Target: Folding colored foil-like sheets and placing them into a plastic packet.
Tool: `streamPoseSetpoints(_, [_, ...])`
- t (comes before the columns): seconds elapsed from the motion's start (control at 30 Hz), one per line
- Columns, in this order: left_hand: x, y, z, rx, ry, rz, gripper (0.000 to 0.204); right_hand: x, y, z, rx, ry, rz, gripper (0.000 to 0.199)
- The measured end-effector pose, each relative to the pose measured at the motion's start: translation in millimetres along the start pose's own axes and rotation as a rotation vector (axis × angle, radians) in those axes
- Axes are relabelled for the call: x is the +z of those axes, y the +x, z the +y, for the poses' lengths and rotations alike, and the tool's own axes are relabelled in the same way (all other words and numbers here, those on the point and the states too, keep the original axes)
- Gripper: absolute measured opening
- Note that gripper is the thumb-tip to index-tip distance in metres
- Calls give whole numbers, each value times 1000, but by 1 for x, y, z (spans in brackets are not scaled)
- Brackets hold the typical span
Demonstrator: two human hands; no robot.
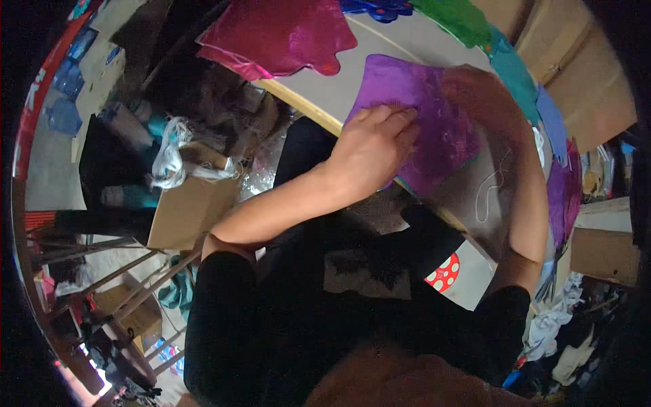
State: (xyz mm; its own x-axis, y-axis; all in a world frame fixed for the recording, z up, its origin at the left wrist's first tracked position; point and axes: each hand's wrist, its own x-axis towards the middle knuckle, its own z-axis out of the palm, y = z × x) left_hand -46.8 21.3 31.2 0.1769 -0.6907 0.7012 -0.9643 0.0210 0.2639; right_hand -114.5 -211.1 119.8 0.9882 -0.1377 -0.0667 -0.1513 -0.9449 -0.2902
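A purple sheet [434, 152] with a glossy surface was spread on the pale worktop [322, 98], its near edge lying by the wooden rim. Its left part was covered by the left hand [373, 149], whose fingers [401, 117] were bent and set close to one another; whether any of the sheet was pinched beneath them could not be told. The upper right part of the sheet was overlapped by the right hand [471, 95], which was blurred and in shade, so the state of its fingers could not be made out.

Beyond the purple sheet, to the upper left, a stack of crimson sheets [278, 34] was seen, reaching over the worktop's edge. Along the far side, a blue piece [380, 8], a green piece [454, 24] and a teal piece [513, 74] were ranged in a curve (the bend was partly lent by the fisheye lens). A loop of white thread [483, 197] was left loose on the worktop, to the right of the purple sheet.

Off to the left, a hank of white yarn [169, 152] was seen above a cardboard box [193, 214]. Below the worktop, a red thing with white dots [444, 273] was partly hidden by dark clothing [305, 325].
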Motion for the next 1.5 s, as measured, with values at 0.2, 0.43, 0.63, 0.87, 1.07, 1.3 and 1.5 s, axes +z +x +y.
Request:
streamPoseSetpoints(0.2, [30, 10, -18, 26, 116, -73, 24, 7, 61, 49, -313, 353, -26, 29])
streamPoseSetpoints(0.43, [39, 3, -17, -7, 149, -141, 20, 31, 117, 17, -287, 135, -64, 48])
streamPoseSetpoints(0.63, [41, 1, -14, -60, 99, -91, 19, 25, 142, 12, -313, 75, -280, 52])
streamPoseSetpoints(0.87, [48, -1, -14, -70, 174, -112, 17, 24, 139, 4, -326, -129, -334, 48])
streamPoseSetpoints(1.07, [48, 0, -13, -71, 145, -100, 18, 9, 132, -7, -214, 190, -568, 41])
streamPoseSetpoints(1.3, [47, 1, -11, -51, 209, -131, 20, 8, 112, -3, -596, -59, -267, 32])
streamPoseSetpoints(1.5, [36, 6, 2, -31, 308, -268, 22, 31, 28, 1, -544, -224, 104, 36])
